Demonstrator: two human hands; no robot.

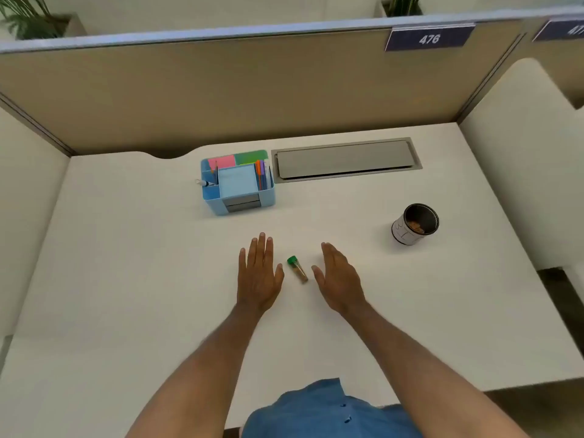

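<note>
Green-capped tube [297, 269], thin sticks inside, lies between my hands | blue organizer [211, 199], notes and pens, beyond left hand [259, 273] | right hand [339, 277] and left both straight-fingered, holding nothing.

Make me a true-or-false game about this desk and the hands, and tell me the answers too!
1. The little tube has a green cap. True.
2. The left hand grips the tube. False: the tube lies between the left hand and the right hand. Both hands are open and neither holds it.
3. The blue organizer holds coloured sticky notes. True.
4. The cup stands left of the hands. False: it stands to their right.
5. The sign on the partition reads 476. True.
6. The tube stands upright. False: it lies on its side on the table.
</note>
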